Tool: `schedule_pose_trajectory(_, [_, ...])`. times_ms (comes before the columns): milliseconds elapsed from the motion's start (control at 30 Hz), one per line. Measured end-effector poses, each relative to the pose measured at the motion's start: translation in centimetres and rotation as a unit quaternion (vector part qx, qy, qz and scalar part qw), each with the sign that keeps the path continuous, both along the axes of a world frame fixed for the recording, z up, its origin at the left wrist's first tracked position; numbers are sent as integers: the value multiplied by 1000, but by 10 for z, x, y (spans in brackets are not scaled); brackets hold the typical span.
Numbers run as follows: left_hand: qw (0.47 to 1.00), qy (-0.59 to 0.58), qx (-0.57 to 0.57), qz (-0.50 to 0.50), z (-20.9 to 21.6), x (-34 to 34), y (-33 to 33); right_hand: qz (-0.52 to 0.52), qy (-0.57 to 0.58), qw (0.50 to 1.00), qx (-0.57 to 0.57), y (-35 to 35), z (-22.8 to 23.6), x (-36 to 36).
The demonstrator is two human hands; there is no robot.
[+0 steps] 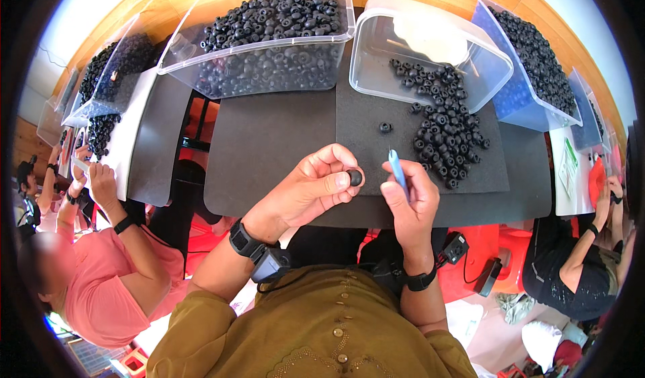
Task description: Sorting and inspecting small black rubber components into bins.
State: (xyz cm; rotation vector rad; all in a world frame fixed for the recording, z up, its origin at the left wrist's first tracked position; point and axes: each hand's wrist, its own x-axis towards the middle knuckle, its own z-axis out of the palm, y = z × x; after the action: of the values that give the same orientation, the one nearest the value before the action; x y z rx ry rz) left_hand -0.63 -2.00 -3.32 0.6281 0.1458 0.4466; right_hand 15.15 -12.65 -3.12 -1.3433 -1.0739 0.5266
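My left hand (312,186) pinches a small round black rubber part (354,177) between thumb and fingertips, in front of the table edge. Close by on the right, my right hand (415,206) is closed round a slim light blue pen-like tool (398,170), its narrow end pointing up and away from me. The tool and the part are apart. Beyond my hands, a heap of similar black parts (447,136) lies on a dark foam mat (363,149). One loose black part (385,127) sits left of the heap.
A tilted clear tub (497,86) opens toward the heap. Large clear bins full of black parts stand at the back left (269,45) and back right (531,102). One person in pink (121,277) works at left, another in black (571,270) at right.
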Motion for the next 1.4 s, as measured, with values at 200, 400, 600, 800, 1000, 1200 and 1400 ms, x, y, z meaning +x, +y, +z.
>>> schedule_pose_trajectory(200, [994, 65, 88, 11, -4, 5, -4, 114, 166, 979, -6, 5, 1, -13])
schedule_pose_trajectory(400, [991, 82, 102, 14, -2, 7, -5, 157, 272, 949, -20, 5, 11, -7])
schedule_pose_trajectory(600, [991, 61, 120, 14, 11, 6, -2, 94, 255, 962, -28, 6, 7, -7])
schedule_pose_trajectory(800, [809, 80, 456, 362, 115, -26, 103, -95, 119, 988, 10, -10, -2, 7])
schedule_pose_trajectory(1000, [414, 195, 796, 397, 110, 22, 71, -106, 137, 985, 18, -10, -4, 8])
schedule_pose_trajectory(1200, [579, 219, 766, 173, 24, 74, 45, -89, 161, 983, 28, -10, -7, 9])
schedule_pose_trajectory(1400, [712, 222, 665, 40, 39, 67, 55, -90, 154, 984, 26, -9, -3, 7])
